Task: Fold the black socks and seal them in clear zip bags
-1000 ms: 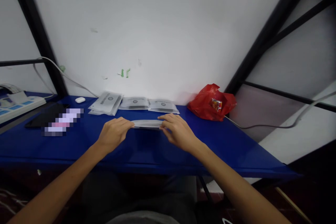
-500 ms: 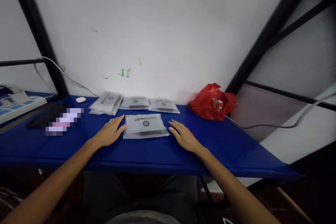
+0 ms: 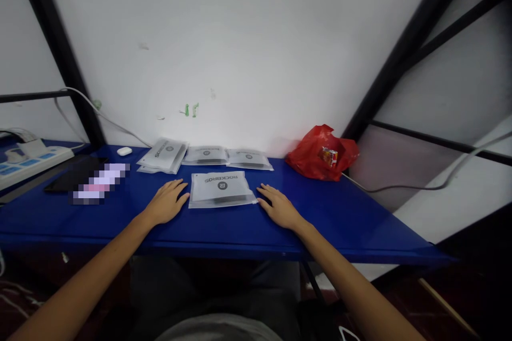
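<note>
A frosted zip bag (image 3: 221, 189) printed ROCKBROS, with something dark inside, lies flat on the blue table (image 3: 224, 229) in front of me. To its left my left hand (image 3: 167, 202) rests palm down, fingers stretched and holding nothing. On the other side, my right hand (image 3: 280, 206) lies flat, its fingertips close to the bag's right edge; whether they touch it I cannot tell. Behind, along the wall, are a small stack of similar bags (image 3: 164, 155), another bag (image 3: 206, 155) in the middle and one more (image 3: 249, 159) to the right.
A crumpled red plastic bag (image 3: 308, 154) with a small packet in it sits at the back right. At the left are a white earbud case (image 3: 124, 151), a dark tablet-like slab (image 3: 66, 176), a blurred-out item and a power strip (image 3: 36, 162). Black metal posts flank the table.
My left hand has drawn back slightly from the front bag's left edge and lies flatter. The right hand stays nearly where it was. The view has shifted a little.
</note>
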Tool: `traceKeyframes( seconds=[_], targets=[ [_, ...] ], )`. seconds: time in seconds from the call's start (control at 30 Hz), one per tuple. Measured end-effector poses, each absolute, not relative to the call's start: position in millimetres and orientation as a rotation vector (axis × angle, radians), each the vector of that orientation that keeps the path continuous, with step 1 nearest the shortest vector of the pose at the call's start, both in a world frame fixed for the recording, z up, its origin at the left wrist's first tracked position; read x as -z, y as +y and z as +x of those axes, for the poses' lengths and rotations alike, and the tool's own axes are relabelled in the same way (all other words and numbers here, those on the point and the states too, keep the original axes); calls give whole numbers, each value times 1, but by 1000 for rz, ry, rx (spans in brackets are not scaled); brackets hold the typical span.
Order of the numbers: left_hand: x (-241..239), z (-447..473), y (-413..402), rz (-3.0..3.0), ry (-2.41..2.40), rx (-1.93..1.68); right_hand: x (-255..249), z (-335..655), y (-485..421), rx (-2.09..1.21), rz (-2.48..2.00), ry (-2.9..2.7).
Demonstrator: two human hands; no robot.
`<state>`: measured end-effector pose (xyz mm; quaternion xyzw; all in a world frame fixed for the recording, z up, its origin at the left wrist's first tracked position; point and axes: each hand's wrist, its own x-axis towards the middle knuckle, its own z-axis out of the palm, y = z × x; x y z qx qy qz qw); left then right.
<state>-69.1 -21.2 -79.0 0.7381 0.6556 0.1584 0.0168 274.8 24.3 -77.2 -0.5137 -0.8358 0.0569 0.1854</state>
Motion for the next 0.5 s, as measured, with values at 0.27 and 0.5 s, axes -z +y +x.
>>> traceKeyframes(
  seconds=[0.27,0.5],
  targets=[
    [80,-69,-20,2296,2042,-466,77,275,25,-159,-1445,-2354],
    [83,-70,-20,2313,2033,-540,77,275,25,-156,-1457,-2359]
  ],
)
